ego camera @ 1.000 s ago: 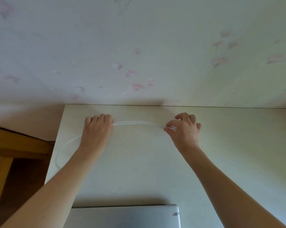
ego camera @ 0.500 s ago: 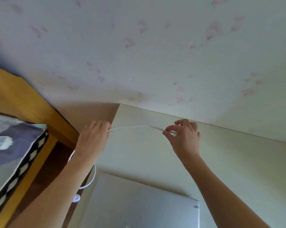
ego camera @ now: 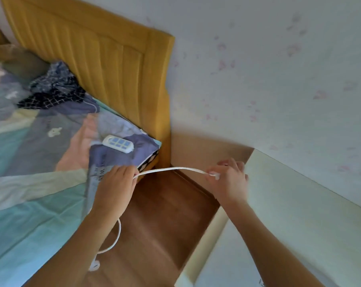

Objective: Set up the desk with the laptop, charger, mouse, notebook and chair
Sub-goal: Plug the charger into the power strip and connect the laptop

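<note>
A white charger cable (ego camera: 171, 169) stretches between both hands over the gap between bed and desk. My left hand (ego camera: 117, 185) is closed around the cable near the bed's corner. My right hand (ego camera: 227, 179) pinches the cable's end connector at the desk's left edge. The rest of the cable hangs down below my left forearm, ending in a white plug (ego camera: 94, 266) above the floor. The cream desk (ego camera: 299, 224) fills the lower right. The laptop is almost out of view; only a sliver shows at the bottom right edge.
A bed with a blue patterned cover (ego camera: 30, 162) lies on the left, with a white power strip (ego camera: 117, 143) near its corner. A yellow headboard (ego camera: 113, 65) stands behind it. Brown wooden floor (ego camera: 165, 224) shows between bed and desk. A flowered wall is behind.
My view has swung left from the desk toward the bed. Both hands have carried the cable leftward, off the desk top and over the floor gap. The laptop has slid out of sight.
</note>
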